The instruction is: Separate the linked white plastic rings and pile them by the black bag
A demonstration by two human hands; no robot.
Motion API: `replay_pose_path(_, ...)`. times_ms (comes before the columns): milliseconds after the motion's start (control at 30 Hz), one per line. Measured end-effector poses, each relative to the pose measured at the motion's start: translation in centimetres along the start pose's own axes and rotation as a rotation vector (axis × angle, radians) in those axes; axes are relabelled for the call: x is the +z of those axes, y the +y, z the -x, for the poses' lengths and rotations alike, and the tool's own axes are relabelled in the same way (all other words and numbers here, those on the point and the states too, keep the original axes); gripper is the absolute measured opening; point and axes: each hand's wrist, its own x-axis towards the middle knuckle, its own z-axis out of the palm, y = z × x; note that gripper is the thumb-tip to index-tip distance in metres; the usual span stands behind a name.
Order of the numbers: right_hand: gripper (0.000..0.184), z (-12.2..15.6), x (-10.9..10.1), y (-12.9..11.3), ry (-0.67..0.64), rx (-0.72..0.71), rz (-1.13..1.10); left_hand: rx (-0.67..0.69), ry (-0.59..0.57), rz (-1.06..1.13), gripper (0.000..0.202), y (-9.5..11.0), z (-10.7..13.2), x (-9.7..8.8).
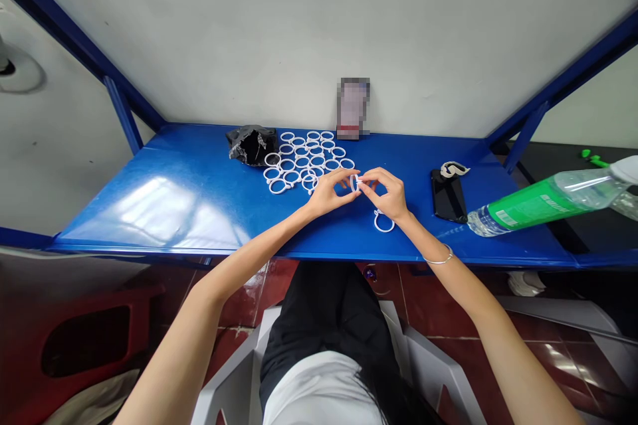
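Note:
Between my two hands is a white plastic ring (353, 183), seen nearly edge-on above the blue table. My left hand (329, 191) pinches its left side with thumb and fingers. On the other side my right hand (386, 191) grips a small part of it, partly hidden by the fingertips. Another white ring with a small tab (383, 230) lies flat just below my right hand. To the left and behind my left hand, several similar white rings (301, 161) lie loosely spread, some overlapping.
A torn black plastic bag (252, 145) sits at the back left of the blue table (199, 179). A blurred upright device (353, 108) leans on the wall. At right are a black phone (448, 198), a white coiled item (454, 170) and a green-labelled bottle (538, 202).

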Motion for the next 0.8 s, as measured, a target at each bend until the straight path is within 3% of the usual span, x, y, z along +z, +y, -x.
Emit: replay_pose_path(800, 0.01, -0.02, 0.19, -0.15, 0.055, -0.04, -0.005, -0.001, -0.039, -0.065, 0.042, 0.2, 0.16, -0.15)
